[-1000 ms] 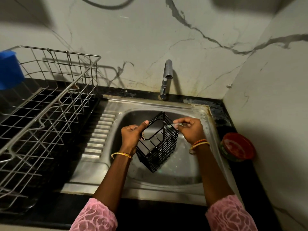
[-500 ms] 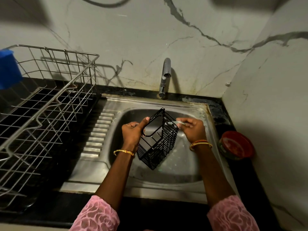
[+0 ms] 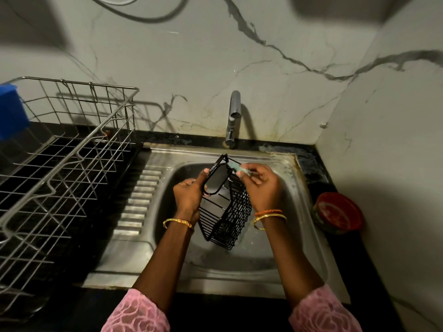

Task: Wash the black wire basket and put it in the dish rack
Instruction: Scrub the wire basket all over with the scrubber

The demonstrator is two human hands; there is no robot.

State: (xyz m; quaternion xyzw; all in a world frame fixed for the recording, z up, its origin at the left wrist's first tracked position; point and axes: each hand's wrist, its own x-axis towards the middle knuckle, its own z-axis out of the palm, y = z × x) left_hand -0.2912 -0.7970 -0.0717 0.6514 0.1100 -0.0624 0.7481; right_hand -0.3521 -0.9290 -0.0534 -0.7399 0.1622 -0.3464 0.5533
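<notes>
The black wire basket point(image 3: 226, 212) hangs tilted over the steel sink point(image 3: 167, 195), its open top facing up and left. My left hand point(image 3: 189, 195) grips its rim from the left, thumb on the top wire. My right hand point(image 3: 260, 185) pinches a small greenish scrub pad point(image 3: 237, 167) against the basket's upper right edge. The silver wire dish rack point(image 3: 72, 152) stands on the black counter to the left of the sink.
A chrome tap point(image 3: 233, 118) rises behind the sink with no water running. A red-lidded round tub point(image 3: 338, 213) sits on the counter at the right, close to the side wall. A blue object point(image 3: 10, 111) shows at the rack's far left edge.
The basket has been turned slightly in my hands and the scrub pad has shifted along its upper edge. The view has also dipped a little.
</notes>
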